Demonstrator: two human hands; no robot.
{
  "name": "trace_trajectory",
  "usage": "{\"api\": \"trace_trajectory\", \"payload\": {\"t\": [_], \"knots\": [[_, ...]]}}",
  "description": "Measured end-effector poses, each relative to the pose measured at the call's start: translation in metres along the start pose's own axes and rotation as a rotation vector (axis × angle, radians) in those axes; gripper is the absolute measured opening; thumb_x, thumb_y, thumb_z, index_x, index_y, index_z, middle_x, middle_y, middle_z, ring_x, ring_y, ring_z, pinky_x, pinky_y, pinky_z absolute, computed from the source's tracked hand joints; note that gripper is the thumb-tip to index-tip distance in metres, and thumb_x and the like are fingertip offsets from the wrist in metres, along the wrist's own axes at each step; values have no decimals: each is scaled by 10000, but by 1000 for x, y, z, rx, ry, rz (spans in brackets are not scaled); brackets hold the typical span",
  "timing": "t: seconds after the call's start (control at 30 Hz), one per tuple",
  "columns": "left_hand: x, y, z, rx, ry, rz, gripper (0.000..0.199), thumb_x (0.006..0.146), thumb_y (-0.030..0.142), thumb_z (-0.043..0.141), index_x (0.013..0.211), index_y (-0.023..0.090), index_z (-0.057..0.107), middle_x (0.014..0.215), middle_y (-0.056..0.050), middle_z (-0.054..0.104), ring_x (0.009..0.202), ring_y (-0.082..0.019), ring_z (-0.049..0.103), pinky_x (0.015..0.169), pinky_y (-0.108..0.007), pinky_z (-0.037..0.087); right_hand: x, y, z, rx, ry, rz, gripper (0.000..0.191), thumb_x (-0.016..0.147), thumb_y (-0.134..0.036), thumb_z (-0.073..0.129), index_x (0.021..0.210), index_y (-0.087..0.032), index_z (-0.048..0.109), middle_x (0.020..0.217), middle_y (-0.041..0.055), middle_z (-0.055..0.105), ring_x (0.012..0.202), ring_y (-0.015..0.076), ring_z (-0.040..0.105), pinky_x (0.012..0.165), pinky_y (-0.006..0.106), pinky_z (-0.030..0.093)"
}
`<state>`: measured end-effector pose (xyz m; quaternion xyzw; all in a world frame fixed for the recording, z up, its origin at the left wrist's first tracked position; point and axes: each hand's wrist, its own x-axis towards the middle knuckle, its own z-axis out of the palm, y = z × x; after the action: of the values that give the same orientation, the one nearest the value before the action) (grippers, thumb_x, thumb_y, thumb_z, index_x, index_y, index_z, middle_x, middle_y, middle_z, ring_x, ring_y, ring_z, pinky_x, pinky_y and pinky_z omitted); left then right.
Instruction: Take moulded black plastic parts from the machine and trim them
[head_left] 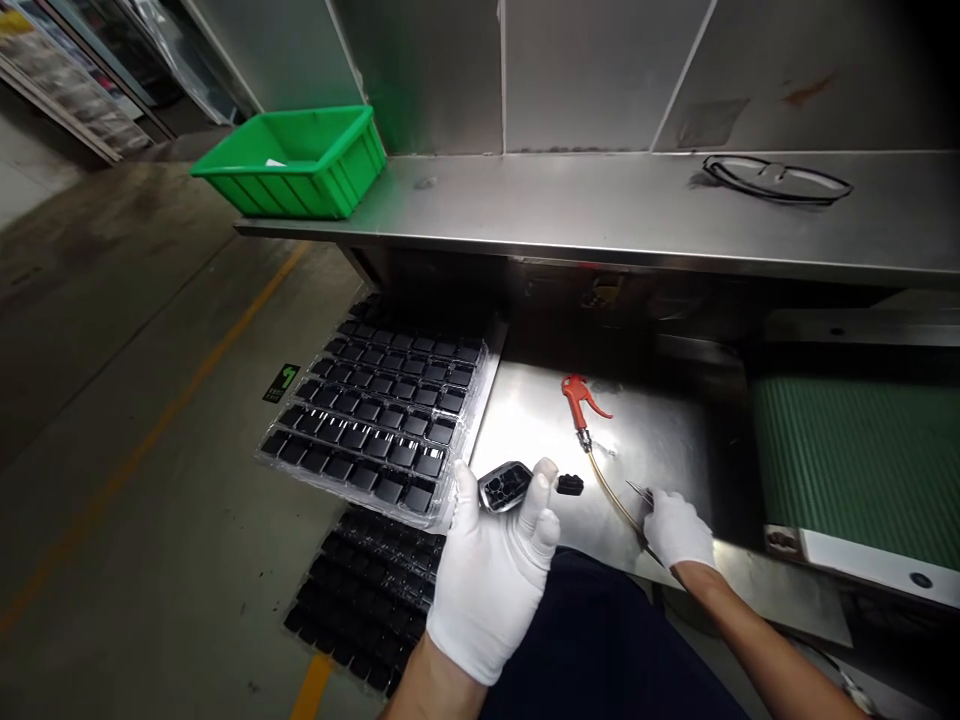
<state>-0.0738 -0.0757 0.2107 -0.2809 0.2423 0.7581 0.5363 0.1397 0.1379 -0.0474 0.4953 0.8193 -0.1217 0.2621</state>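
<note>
My left hand [495,570], in a white glove, is turned palm up with fingers and thumb closed around the edges of a car key fob shell [506,486]. The shell is black with a silvery rim, and its hollow, patterned side faces up. My gloved right hand [679,530] rests low over the steel worktop and pinches a thin, pointed metal tool, seemingly tweezers [637,491], whose tip points left. Between the hands lies a small black rubbery piece [570,485]. Farther back on the worktop is a red air blow gun [576,400] on a yellowish hose running beside my right hand.
Left of the worktop, a clear tray [352,488] holds rows of black parts; another filled tray [360,590] sits lower. A green bin [352,170] and glasses [776,180] stand on the raised steel shelf [525,200]. A green conveyor belt [862,460] is at right.
</note>
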Motion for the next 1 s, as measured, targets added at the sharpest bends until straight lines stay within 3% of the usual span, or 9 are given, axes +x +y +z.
{"api": "trace_trajectory", "payload": {"t": [0.1,0.17,0.3,0.4,0.57,0.63,0.7,0.87,1.0], "knots": [[-1,11,1,-22,55,20,776,1010,681,174,1221,158,709,1202,-170,767,941,-195,767,730,-270,620,1,-2,0,24,-24,35,374,1016,-61,485,1354,-170,603,1201,107,573,1095,291,574,901,408,537],[-1,18,3,-56,62,-13,754,1001,692,227,1172,148,720,1172,-183,767,825,-190,759,622,-257,604,2,-3,-2,39,-38,63,334,1012,-60,491,1304,-159,620,1165,102,582,1061,279,590,886,403,546],[1,27,3,-60,24,-35,648,1024,634,302,999,145,727,1173,-175,750,562,-77,573,433,-173,453,3,-7,-5,49,-55,100,252,1025,-88,514,1245,-138,626,1125,97,585,1009,258,604,880,403,562],[1,31,3,-14,45,-28,482,1054,474,389,920,148,718,1116,-148,744,525,-50,468,420,-152,421,5,-9,-3,47,-48,122,225,1027,-130,564,1245,-129,617,1133,100,580,1022,261,600,896,410,564],[0,32,5,-15,53,-70,347,1057,317,407,1001,133,695,1053,-136,727,701,-77,665,572,-143,553,10,-8,4,62,-26,135,253,1044,-203,611,1287,-136,596,1166,100,562,1077,275,574,931,429,555],[0,29,8,-23,49,-99,323,1054,306,407,1016,135,678,1000,-106,709,752,-78,691,627,-137,574,10,-7,6,80,-24,128,252,1037,-207,626,1277,-135,601,1166,101,559,1085,281,566,934,438,553],[1,24,13,11,17,-95,263,1037,291,442,1049,164,672,950,-70,678,710,-67,660,584,-124,548,10,-5,6,107,-23,122,244,1031,-195,629,1265,-130,607,1163,106,560,1092,284,562,935,436,549],[4,1,30,82,-145,-113,294,1031,310,441,954,147,673,895,-55,581,511,-26,384,402,-105,369,11,1,3,219,-42,119,188,1044,-179,589,1218,-115,618,1134,108,586,1029,257,597,922,412,549],[4,-19,40,101,-164,-105,337,1042,314,404,946,131,670,897,-63,566,530,-31,337,420,-98,369,10,8,-4,337,-110,112,215,1083,-173,532,1282,-128,599,1134,94,616,932,216,631,907,382,555]]}}
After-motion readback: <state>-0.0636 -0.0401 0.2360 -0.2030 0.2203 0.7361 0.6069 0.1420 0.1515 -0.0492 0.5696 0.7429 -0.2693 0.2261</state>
